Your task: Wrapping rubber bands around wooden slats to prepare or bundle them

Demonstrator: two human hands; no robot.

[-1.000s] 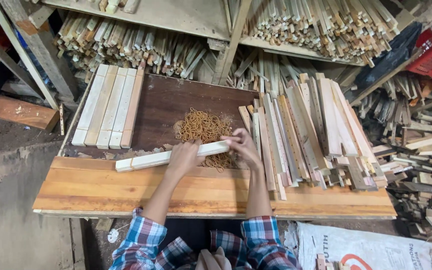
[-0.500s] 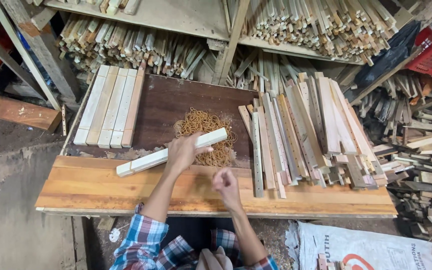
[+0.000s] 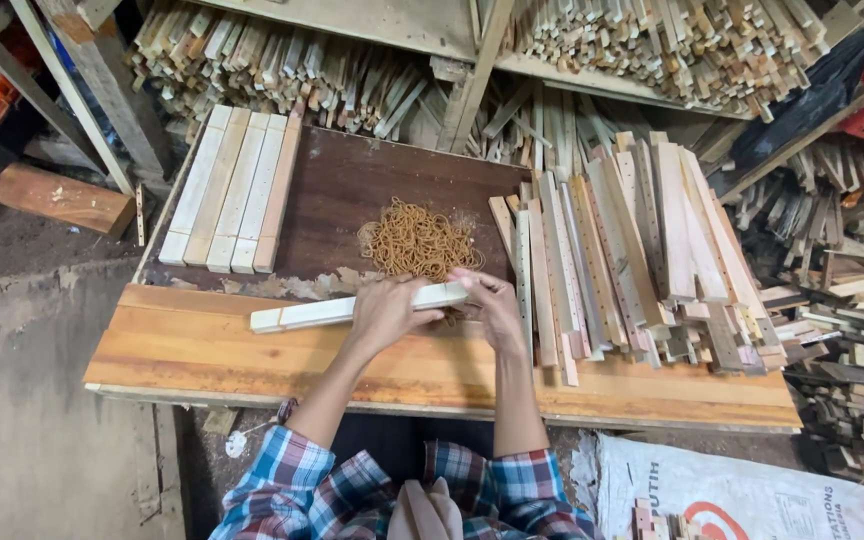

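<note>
Left hand [image 3: 384, 312] wraps around the middle of a pale wood-slat bundle [image 3: 357, 308], fingers curled over its top edge, gripping it. Right hand [image 3: 489, 303] is closed on the bundle's right end, fingertips pinching there; whether a rubber band sits between them cannot be made out. The bundle lies nearly level, its right end slightly higher, across the seam where the light plank workbench [image 3: 252, 350] meets the dark board [image 3: 352, 190].

At 12 o'clock from the hands, just beside them, a heap of tan rubber bands [image 3: 419, 238] rests on the dark board. At 10 o'clock, well apart, a row of finished pale bundles [image 3: 232, 190] lies side by side, their long sides touching. At 3 o'clock, near the right hand, a loose stack of longer slats [image 3: 632, 250] fans across the bench, several overlapping. At 12 o'clock beyond the board, shelves hold piles of short sticks [image 3: 252, 60]. At 4 o'clock, below the bench edge, a white sack [image 3: 742, 490] lies. At 6 o'clock, plaid sleeves [image 3: 302, 490] show.
</note>
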